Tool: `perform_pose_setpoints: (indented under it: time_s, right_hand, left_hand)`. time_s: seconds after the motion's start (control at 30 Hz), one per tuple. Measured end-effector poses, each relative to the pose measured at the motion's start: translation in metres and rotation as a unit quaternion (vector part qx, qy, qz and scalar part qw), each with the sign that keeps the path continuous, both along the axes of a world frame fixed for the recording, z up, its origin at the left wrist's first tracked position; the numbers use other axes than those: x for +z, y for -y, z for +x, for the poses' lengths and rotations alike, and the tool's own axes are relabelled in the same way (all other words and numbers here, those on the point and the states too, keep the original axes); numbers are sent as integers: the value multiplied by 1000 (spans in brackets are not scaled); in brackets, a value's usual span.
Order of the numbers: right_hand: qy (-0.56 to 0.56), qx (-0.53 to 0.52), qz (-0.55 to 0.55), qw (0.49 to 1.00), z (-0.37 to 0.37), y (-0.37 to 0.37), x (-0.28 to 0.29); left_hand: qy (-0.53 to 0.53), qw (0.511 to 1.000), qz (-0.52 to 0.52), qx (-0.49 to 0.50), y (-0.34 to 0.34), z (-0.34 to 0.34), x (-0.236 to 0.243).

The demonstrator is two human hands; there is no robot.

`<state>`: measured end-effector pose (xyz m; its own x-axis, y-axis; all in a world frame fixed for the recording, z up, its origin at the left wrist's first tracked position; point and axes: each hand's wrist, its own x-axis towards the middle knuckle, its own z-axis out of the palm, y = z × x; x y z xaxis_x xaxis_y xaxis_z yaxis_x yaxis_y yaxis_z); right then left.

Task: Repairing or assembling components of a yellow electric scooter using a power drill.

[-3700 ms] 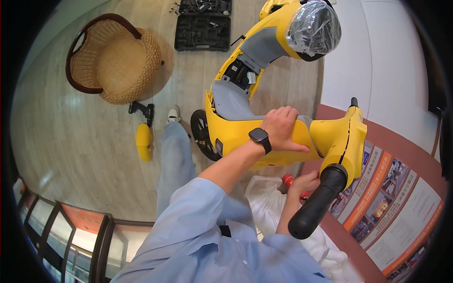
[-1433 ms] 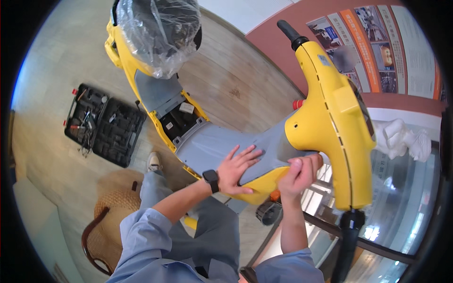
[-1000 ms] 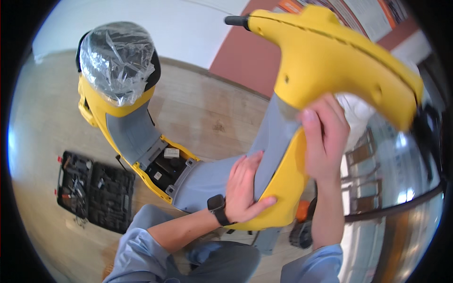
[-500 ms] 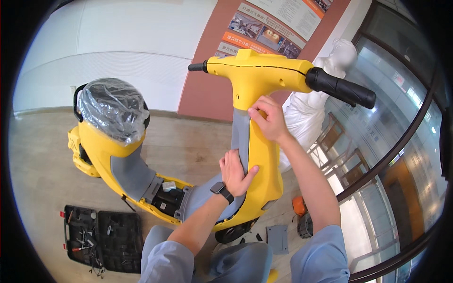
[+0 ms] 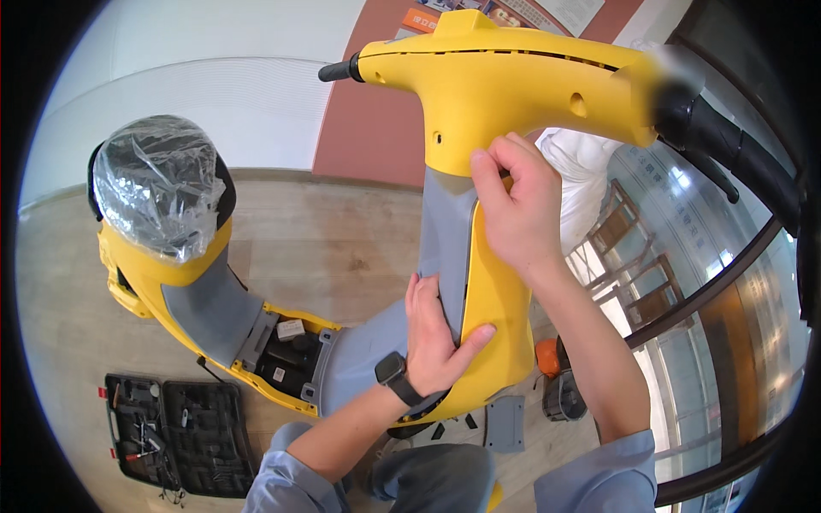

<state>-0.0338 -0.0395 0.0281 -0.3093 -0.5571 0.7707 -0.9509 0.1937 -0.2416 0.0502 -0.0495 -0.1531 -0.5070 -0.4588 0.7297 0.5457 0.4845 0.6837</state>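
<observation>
A yellow and grey electric scooter (image 5: 505,81) stands before me, its handlebar across the top of the view. My right hand (image 5: 523,205) is closed at the upper edge of the yellow front cover (image 5: 500,342), just below the handlebar housing; its thumb and curled fingers pinch there, the fingertips partly hidden. Lower down, my left hand (image 5: 438,338) lies spread over the seam, its fingers on the grey leg panel (image 5: 445,231) and its thumb on the yellow cover. A dark gap runs between grey and yellow.
Plastic wrap covers the seat (image 5: 158,184). The floorboard has an uncovered compartment (image 5: 295,350). An opened black tool case (image 5: 205,440) lies at lower left. A grey panel (image 5: 505,423) and a dark bin (image 5: 564,395) are on the floor by my legs. Glass doors stand at right.
The view has come closer to the handlebar, which looks larger and higher. Both hands stay at about the same places on the scooter; the right hand's fingers are curled more tightly.
</observation>
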Motion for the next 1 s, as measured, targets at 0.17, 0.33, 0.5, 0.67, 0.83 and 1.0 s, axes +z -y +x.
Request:
perform_pose_setpoints:
  time_s: [0.17, 0.33, 0.5, 0.67, 0.83, 1.0]
  right_hand:
    - [61, 18, 6, 998, -10, -16, 7]
    - [155, 152, -83, 973, -47, -79, -58]
    - [319, 164, -71, 931, -23, -93, -69]
    - [349, 135, -68, 925, -15, -83, -63]
    - [363, 103, -92, 922, -3, -75, -60]
    - [311, 38, -52, 948, -3, -68, -56]
  left_hand:
    - [28, 990, 136, 6, -13, -8, 21]
    - [39, 996, 72, 31, -4, -2, 22]
    - [38, 993, 98, -61, 0, -7, 17]
    - [1, 996, 85, -25, -2, -12, 16]
    - [0, 997, 81, -19, -3, -13, 15]
    - [8, 995, 95, -24, 1, -10, 12]
